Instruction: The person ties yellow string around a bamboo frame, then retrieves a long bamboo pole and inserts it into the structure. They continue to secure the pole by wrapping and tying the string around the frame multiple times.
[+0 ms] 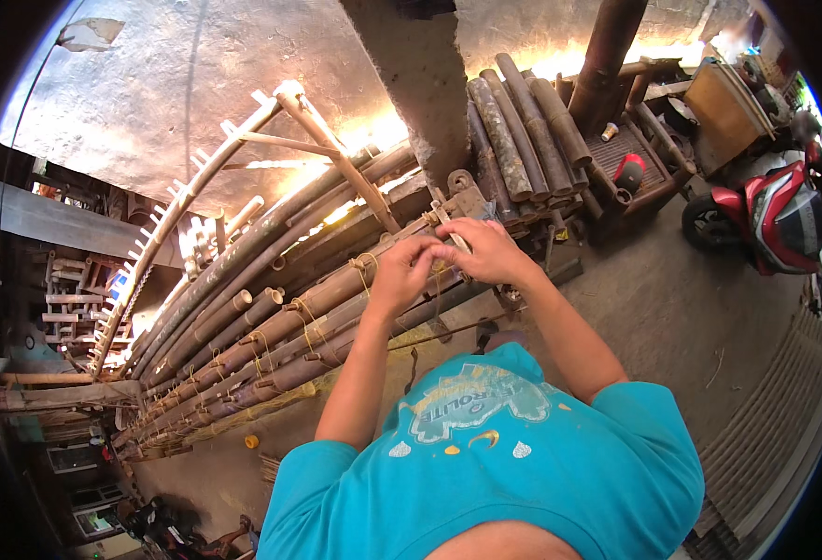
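Both my hands meet over the near end of a row of long bamboo poles (pixel 331 287). The fingers of my left hand (pixel 403 273) are pinched together against those of my right; what they hold, if anything, is too small to make out. My right hand (pixel 487 250) is closed round a short, flat, light-brown stick (pixel 442 215), which sticks out past its fingers. Thin yellow cord (pixel 310 322) is looped round the poles at several places. Just beyond my hands is a dark, worn block (pixel 467 198) with a round lug.
Beyond my hands, thick bamboo lengths (pixel 523 131) lean in a stack beside a bamboo chair (pixel 649 154) with a red object on it. A red motorbike (pixel 761 215) stands at right. A curved, pegged bamboo frame (pixel 182 201) rises at left. A concrete pillar (pixel 420 84) stands ahead.
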Demonstrator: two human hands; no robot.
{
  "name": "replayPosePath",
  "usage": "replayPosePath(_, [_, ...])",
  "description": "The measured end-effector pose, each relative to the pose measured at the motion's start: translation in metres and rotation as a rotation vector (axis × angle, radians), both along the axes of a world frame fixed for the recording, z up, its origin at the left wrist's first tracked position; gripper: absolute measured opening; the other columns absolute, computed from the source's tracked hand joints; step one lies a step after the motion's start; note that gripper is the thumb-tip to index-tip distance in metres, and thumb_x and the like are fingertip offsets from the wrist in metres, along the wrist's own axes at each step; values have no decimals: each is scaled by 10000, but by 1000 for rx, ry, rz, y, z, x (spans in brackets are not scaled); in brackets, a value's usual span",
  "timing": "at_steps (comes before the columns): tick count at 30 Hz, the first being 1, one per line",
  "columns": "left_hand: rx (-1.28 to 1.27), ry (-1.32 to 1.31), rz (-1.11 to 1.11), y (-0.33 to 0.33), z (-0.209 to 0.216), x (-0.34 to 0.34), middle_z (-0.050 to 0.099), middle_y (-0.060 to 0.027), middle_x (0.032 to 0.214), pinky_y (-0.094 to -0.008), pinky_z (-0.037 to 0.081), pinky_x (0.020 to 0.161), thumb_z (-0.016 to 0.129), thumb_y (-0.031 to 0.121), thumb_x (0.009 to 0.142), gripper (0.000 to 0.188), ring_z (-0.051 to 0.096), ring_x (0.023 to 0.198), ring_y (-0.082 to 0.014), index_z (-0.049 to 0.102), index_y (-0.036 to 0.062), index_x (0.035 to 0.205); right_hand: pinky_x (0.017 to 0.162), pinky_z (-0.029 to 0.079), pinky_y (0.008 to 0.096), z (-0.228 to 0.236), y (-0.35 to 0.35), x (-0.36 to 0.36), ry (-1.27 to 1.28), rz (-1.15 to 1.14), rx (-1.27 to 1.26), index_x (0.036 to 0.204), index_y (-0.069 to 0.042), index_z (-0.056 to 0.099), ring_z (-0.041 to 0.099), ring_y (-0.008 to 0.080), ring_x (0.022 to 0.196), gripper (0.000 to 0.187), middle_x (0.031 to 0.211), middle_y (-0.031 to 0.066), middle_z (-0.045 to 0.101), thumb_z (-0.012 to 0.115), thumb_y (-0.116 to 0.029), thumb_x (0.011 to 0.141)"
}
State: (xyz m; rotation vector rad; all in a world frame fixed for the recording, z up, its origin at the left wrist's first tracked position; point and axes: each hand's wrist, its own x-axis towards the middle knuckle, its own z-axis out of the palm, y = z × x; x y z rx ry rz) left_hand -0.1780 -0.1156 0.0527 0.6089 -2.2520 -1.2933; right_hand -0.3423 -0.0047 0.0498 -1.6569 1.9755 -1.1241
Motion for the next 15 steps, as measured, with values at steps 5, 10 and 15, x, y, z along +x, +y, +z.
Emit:
replayPosePath(5, [49,133,72,-9,48,0,678,-71,926,-254,500,727,610,75,924,170,621,795,-107,678,4,1061,742,489,346,31,9,17,-832,302,52,1018,-82,580,568,138,643,345,663,5,530,503,-419,1003])
replayPosePath(10, [149,265,49,26,63,14,633,-62,936,-259,518,726,654,73,910,198,622,795,-108,655,0,1094,575,489,265,89,38,52,-1261,63,65,1066,-80,503,432,65,489,285,588,-42,392,468,-360,1028])
replayPosePath(15, [-3,173,-54,73,50,50,435,-129,1146,-327,506,826,661,63,881,423,611,957,-195,439,7,1237,568,528,294,107,117,86,-1502,354,81,1124,-22,504,444,83,483,257,624,-36,450,469,-249,1009])
